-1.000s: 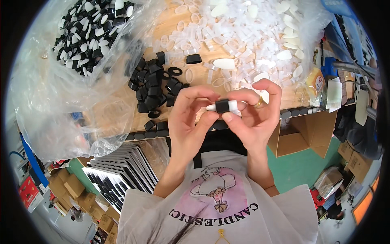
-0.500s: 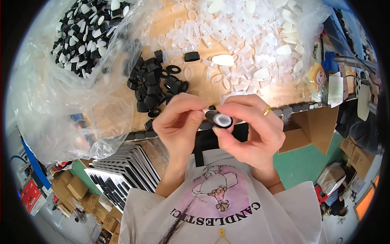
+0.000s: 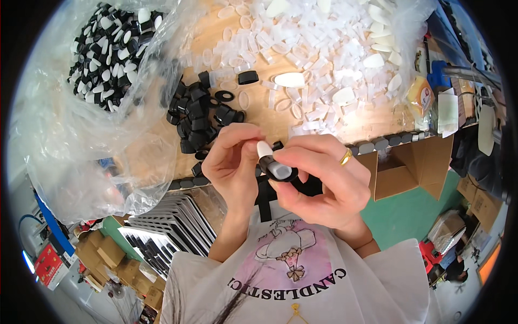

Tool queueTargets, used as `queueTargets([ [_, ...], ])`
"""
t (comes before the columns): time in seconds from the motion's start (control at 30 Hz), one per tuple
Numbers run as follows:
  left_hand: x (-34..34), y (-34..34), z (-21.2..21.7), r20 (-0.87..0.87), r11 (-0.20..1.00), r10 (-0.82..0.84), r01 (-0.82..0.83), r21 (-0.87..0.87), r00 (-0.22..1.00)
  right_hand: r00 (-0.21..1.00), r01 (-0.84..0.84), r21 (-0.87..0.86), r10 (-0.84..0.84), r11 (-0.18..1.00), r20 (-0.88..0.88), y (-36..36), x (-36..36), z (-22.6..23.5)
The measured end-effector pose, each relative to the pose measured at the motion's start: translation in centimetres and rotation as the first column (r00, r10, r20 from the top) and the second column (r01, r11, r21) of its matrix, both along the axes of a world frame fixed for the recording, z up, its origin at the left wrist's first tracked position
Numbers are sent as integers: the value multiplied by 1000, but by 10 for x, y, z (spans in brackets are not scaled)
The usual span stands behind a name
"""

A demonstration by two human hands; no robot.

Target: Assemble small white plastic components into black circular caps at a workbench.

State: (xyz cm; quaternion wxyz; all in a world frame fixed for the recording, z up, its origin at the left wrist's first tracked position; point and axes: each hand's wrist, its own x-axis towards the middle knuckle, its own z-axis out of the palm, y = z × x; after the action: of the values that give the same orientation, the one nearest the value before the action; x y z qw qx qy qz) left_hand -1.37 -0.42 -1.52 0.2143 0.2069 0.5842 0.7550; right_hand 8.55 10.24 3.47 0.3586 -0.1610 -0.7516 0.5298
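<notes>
Your right hand (image 3: 324, 175) pinches the white-tipped, black, oval-ended plastic piece (image 3: 267, 162) near the wooden surface (image 3: 372, 116); your left hand (image 3: 231, 159) curls beside the tip, its grip unclear. Uneven squeezing could eject the piece.

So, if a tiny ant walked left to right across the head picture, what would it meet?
Heap of black-and-white pieces → left hand → white-tipped black piece → right hand → open cardboard box.
</notes>
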Motion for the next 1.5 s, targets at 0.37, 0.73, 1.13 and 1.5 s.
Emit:
queueTargets([
  [0.37, -7, -9, 16, -279, 960, -188, 116, -255, 942, 1000, -10, 202, 13, 979, -11, 9, 0, -8],
  [0.73, -1, 2, 10, -439, 953, -188, 55, -299, 879, 998, 8, 239, 6, 971, -57, 9, 4, -17],
  [1.13, -7, -8, 22, -129, 927, -195, 140, -348, 972, 944, 110, -22, -98, 994, 315, 66, -10, -39],
  [1.5, -5, -10, 16, -508, 960, -204, 69, -271, 837, 762, 197, 382, -386, 903, 519, 113, -29, -85],
])
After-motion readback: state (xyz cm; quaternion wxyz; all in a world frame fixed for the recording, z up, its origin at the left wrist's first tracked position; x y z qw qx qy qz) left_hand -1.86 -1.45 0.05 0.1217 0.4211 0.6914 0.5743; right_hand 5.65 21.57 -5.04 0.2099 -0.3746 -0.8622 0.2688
